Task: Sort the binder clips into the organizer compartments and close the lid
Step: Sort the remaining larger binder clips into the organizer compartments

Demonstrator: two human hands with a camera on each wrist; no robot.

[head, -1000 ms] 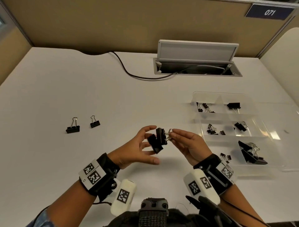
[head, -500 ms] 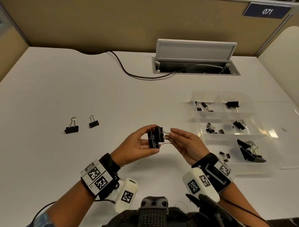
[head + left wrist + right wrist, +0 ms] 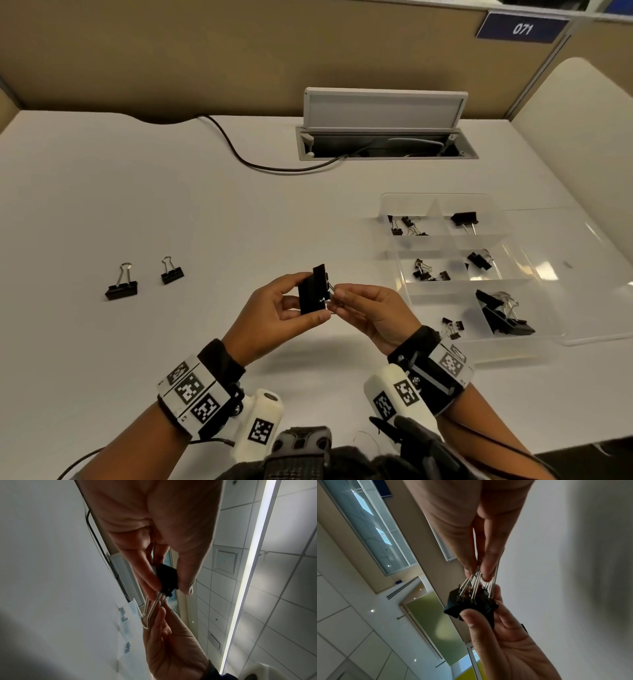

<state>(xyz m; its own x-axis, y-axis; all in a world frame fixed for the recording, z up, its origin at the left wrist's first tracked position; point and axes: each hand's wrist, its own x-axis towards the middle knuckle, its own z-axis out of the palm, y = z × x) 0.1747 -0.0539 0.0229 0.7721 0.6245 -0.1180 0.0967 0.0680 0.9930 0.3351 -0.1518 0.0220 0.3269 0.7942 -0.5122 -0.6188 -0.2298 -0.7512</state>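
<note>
Two large black binder clips [image 3: 312, 292] are held side by side above the table's middle. My left hand [image 3: 274, 313] grips their black bodies [image 3: 471, 604] between thumb and fingers. My right hand [image 3: 373, 310] pinches their wire handles [image 3: 477, 580]. In the left wrist view the clip body [image 3: 169, 578] sits between my left fingertips and the wire loop [image 3: 150, 609] reaches toward the right hand. Two smaller loose clips [image 3: 121, 286] [image 3: 171, 272] lie on the table at the left. The clear organizer [image 3: 404, 287] stands at the right with clips in its compartments and its lid [image 3: 582, 274] folded open.
A black cable [image 3: 246, 161] runs across the far table into an open cable hatch [image 3: 383, 137] with a raised flap. A beige partition wall stands behind the white table [image 3: 171, 205]. A chair back [image 3: 582, 120] shows at the far right.
My left hand has closed its thumb and fingers on the clip bodies and pressed them together. The two clips, splayed apart before, now stand side by side.
</note>
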